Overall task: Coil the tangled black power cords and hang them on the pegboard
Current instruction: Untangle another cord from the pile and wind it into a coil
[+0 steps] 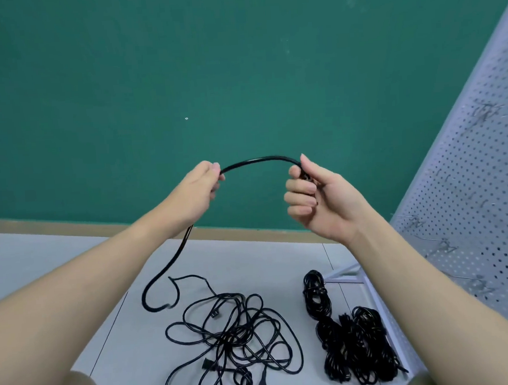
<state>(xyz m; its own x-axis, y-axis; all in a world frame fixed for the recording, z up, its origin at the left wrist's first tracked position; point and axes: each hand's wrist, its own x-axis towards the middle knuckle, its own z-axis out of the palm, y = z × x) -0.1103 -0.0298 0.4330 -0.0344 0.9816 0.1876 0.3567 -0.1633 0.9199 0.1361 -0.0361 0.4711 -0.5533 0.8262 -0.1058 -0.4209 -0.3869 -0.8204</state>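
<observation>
Power cord (257, 161), black: held raised before the green wall (238, 59), arched between both hands, likely to form a first loop. Right hand (318, 197) grips its end; left hand (193, 193) pinches it, the rest trailing down to the floor (43, 264). Tangled cords (234, 336): near, centre. Coiled bundles (347, 335): right of the tangle. Pegboard (470, 194) with hooks: right, unobstructed.

Both forearms are showing bare, with no sleeve reaching them; the left hand (197, 192) and right hand (315, 197) are wearing nothing (short, unpainted nails are showing).
</observation>
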